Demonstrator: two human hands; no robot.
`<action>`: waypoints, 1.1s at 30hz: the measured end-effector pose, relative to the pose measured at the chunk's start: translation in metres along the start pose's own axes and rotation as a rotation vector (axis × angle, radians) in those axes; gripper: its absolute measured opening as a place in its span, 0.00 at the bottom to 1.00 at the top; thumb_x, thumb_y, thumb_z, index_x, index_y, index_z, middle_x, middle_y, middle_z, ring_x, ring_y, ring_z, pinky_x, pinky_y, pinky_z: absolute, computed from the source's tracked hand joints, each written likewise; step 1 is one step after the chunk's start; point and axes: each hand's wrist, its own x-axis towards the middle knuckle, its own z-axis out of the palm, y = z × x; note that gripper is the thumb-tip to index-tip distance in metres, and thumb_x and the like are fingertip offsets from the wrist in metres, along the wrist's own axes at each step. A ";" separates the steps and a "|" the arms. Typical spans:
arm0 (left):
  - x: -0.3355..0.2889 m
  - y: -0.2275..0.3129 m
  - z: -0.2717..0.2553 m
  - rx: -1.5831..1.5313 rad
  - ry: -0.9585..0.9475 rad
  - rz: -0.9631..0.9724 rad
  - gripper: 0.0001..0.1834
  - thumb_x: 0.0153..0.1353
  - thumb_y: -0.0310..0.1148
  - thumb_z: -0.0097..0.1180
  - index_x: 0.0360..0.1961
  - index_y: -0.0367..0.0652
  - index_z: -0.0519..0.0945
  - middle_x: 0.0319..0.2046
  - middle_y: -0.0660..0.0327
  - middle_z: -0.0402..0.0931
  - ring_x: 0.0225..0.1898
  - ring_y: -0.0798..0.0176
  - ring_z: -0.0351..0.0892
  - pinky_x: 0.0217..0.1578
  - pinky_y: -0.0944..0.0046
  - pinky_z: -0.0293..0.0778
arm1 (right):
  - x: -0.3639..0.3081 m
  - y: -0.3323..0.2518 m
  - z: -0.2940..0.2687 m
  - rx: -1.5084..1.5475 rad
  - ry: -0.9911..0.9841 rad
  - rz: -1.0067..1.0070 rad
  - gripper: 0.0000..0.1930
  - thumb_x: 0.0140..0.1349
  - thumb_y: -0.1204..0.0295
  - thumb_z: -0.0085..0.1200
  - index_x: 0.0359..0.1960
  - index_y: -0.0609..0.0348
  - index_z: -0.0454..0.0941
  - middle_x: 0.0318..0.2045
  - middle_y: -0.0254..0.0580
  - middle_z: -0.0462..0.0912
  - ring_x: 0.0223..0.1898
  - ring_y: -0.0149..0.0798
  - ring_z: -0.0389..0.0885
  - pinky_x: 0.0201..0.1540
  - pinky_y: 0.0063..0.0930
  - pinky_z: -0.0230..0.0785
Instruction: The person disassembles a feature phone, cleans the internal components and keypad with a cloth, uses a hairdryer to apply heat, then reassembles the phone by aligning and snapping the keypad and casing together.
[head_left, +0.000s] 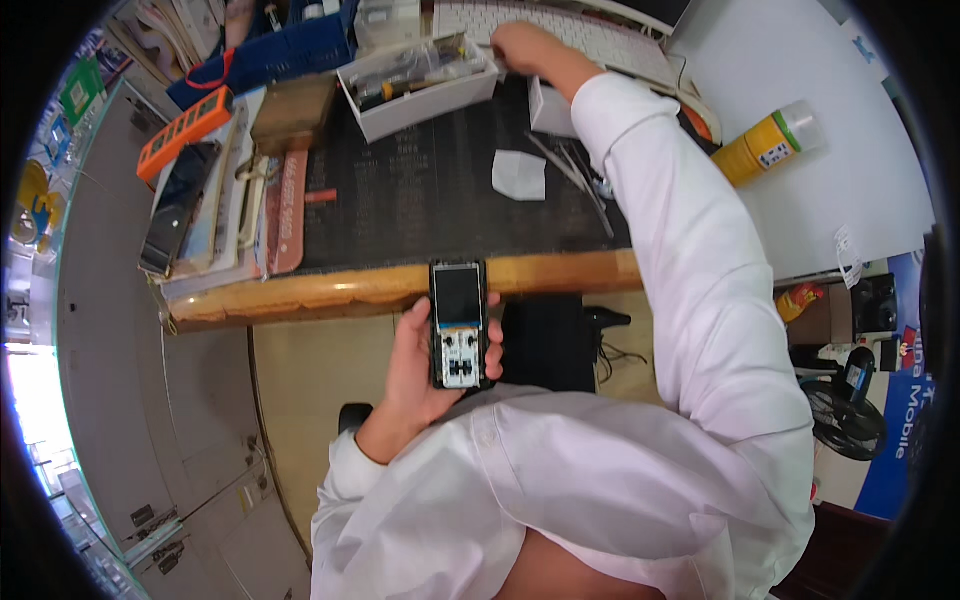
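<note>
A small keypad phone (459, 298), its front cover off and the keypad board bare below a dark screen, rests upright in my left hand (408, 368). The fingers wrap round both its sides, just in front of the desk edge. Far ahead, my right hand (527, 48) reaches over the desk to the white keyboard (600, 42). Its fingers are curled downward beside a white box of tools (425, 112); whatever they hold is hidden. Under that wrist stands a smaller white box (551, 108).
Tweezers and thin tools (575, 172) lie near a white paper piece (519, 175) on the dark desk mat (400, 210). Stacked at left are an orange meter (186, 132), a dark phone (178, 207) and booklets. A yellow spray can (757, 150) stands at right.
</note>
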 end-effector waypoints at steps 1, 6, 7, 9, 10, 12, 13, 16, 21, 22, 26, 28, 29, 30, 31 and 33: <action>0.000 -0.001 -0.001 -0.046 0.006 -0.006 0.39 0.75 0.59 0.32 0.69 0.35 0.68 0.44 0.52 0.80 0.37 0.53 0.79 0.41 0.52 0.77 | 0.000 0.005 0.003 0.012 0.106 0.008 0.04 0.55 0.72 0.65 0.31 0.55 0.88 0.33 0.48 0.88 0.39 0.52 0.88 0.42 0.42 0.80; -0.001 -0.002 -0.004 -0.099 -0.034 -0.013 0.38 0.75 0.59 0.31 0.69 0.36 0.68 0.45 0.51 0.80 0.38 0.53 0.78 0.43 0.52 0.76 | -0.019 0.009 -0.017 0.058 0.377 0.042 0.10 0.57 0.69 0.58 0.38 0.60 0.85 0.30 0.58 0.85 0.36 0.62 0.85 0.45 0.53 0.77; -0.001 -0.002 -0.004 -0.096 -0.037 -0.018 0.38 0.75 0.59 0.32 0.69 0.36 0.68 0.45 0.52 0.79 0.39 0.53 0.78 0.43 0.52 0.76 | -0.031 0.003 -0.030 0.142 0.454 0.077 0.11 0.57 0.69 0.58 0.40 0.58 0.85 0.32 0.58 0.86 0.38 0.61 0.85 0.46 0.52 0.77; -0.001 -0.002 -0.004 -0.113 -0.038 -0.019 0.38 0.75 0.59 0.32 0.69 0.36 0.68 0.46 0.52 0.79 0.41 0.53 0.78 0.44 0.52 0.76 | -0.071 -0.022 -0.054 0.332 0.536 0.027 0.10 0.59 0.68 0.60 0.39 0.57 0.85 0.31 0.53 0.86 0.36 0.57 0.85 0.42 0.48 0.77; 0.000 -0.001 -0.005 -0.122 -0.047 -0.020 0.39 0.75 0.59 0.33 0.69 0.36 0.67 0.46 0.52 0.79 0.42 0.53 0.78 0.45 0.52 0.76 | -0.099 -0.038 -0.062 0.436 0.540 -0.061 0.08 0.60 0.67 0.61 0.36 0.58 0.83 0.28 0.47 0.85 0.34 0.54 0.85 0.38 0.45 0.76; 0.000 -0.001 -0.006 -0.140 -0.057 -0.026 0.39 0.75 0.59 0.34 0.69 0.36 0.67 0.47 0.52 0.79 0.44 0.53 0.78 0.45 0.52 0.76 | -0.174 -0.074 -0.068 0.455 0.506 -0.193 0.09 0.60 0.71 0.61 0.41 0.55 0.84 0.38 0.42 0.87 0.39 0.47 0.85 0.42 0.38 0.78; 0.000 -0.001 -0.006 -0.140 -0.051 -0.023 0.39 0.75 0.59 0.34 0.69 0.36 0.68 0.47 0.52 0.80 0.45 0.53 0.78 0.45 0.52 0.76 | -0.208 -0.098 -0.064 0.439 0.465 -0.202 0.10 0.61 0.73 0.60 0.45 0.55 0.81 0.40 0.39 0.85 0.41 0.45 0.83 0.43 0.37 0.78; -0.001 -0.002 -0.006 -0.156 0.004 -0.005 0.36 0.76 0.58 0.33 0.65 0.37 0.72 0.48 0.51 0.80 0.47 0.52 0.79 0.44 0.50 0.77 | -0.267 -0.145 -0.053 0.416 0.503 -0.483 0.09 0.57 0.73 0.57 0.39 0.61 0.77 0.38 0.44 0.81 0.43 0.49 0.81 0.44 0.39 0.76; -0.003 -0.002 0.000 -0.125 0.039 0.029 0.31 0.78 0.54 0.31 0.59 0.40 0.76 0.48 0.51 0.81 0.45 0.51 0.80 0.42 0.48 0.78 | -0.296 -0.165 -0.040 0.397 0.430 -0.536 0.14 0.55 0.71 0.59 0.43 0.62 0.80 0.47 0.41 0.83 0.52 0.44 0.82 0.49 0.38 0.78; -0.004 -0.002 0.001 -0.139 0.031 0.031 0.31 0.78 0.54 0.31 0.59 0.41 0.76 0.48 0.52 0.81 0.45 0.51 0.81 0.42 0.48 0.78 | -0.297 -0.166 -0.039 0.387 0.446 -0.553 0.16 0.54 0.71 0.59 0.45 0.63 0.81 0.49 0.41 0.83 0.53 0.44 0.81 0.50 0.38 0.78; -0.005 -0.002 0.002 -0.097 0.074 0.040 0.29 0.78 0.54 0.32 0.61 0.44 0.75 0.51 0.56 0.82 0.48 0.53 0.83 0.46 0.48 0.81 | -0.309 -0.179 -0.038 0.414 0.358 -0.478 0.24 0.62 0.60 0.58 0.55 0.62 0.81 0.56 0.44 0.81 0.58 0.45 0.79 0.55 0.38 0.75; -0.004 -0.003 0.001 -0.135 0.207 0.067 0.28 0.78 0.53 0.33 0.62 0.46 0.74 0.52 0.58 0.82 0.50 0.54 0.83 0.48 0.48 0.81 | -0.310 -0.187 -0.038 0.435 0.327 -0.442 0.28 0.66 0.52 0.56 0.58 0.62 0.80 0.59 0.45 0.80 0.60 0.45 0.77 0.57 0.38 0.72; -0.003 -0.004 0.000 -0.138 0.244 0.088 0.27 0.78 0.53 0.33 0.63 0.47 0.74 0.53 0.58 0.82 0.51 0.55 0.83 0.50 0.48 0.81 | -0.309 -0.189 -0.039 0.403 0.301 -0.455 0.30 0.66 0.49 0.55 0.59 0.62 0.79 0.60 0.45 0.80 0.61 0.45 0.76 0.58 0.38 0.71; -0.003 -0.005 -0.001 -0.069 0.178 0.090 0.26 0.79 0.53 0.34 0.63 0.48 0.73 0.53 0.59 0.82 0.52 0.56 0.84 0.51 0.50 0.81 | -0.306 -0.191 -0.039 0.381 0.294 -0.450 0.33 0.66 0.46 0.53 0.60 0.61 0.78 0.61 0.45 0.79 0.62 0.45 0.75 0.59 0.38 0.70; -0.004 -0.005 -0.002 -0.091 0.176 0.085 0.27 0.79 0.53 0.34 0.63 0.47 0.73 0.53 0.59 0.82 0.51 0.56 0.84 0.51 0.50 0.81 | -0.305 -0.193 -0.040 0.344 0.305 -0.464 0.35 0.66 0.43 0.52 0.62 0.61 0.78 0.62 0.45 0.78 0.63 0.45 0.74 0.60 0.38 0.69; -0.002 -0.007 -0.003 -0.073 0.224 0.085 0.27 0.79 0.54 0.34 0.63 0.47 0.73 0.52 0.58 0.82 0.50 0.55 0.84 0.51 0.51 0.82 | -0.299 -0.190 -0.042 0.335 0.308 -0.393 0.38 0.61 0.40 0.54 0.62 0.61 0.77 0.64 0.43 0.76 0.63 0.45 0.72 0.58 0.40 0.69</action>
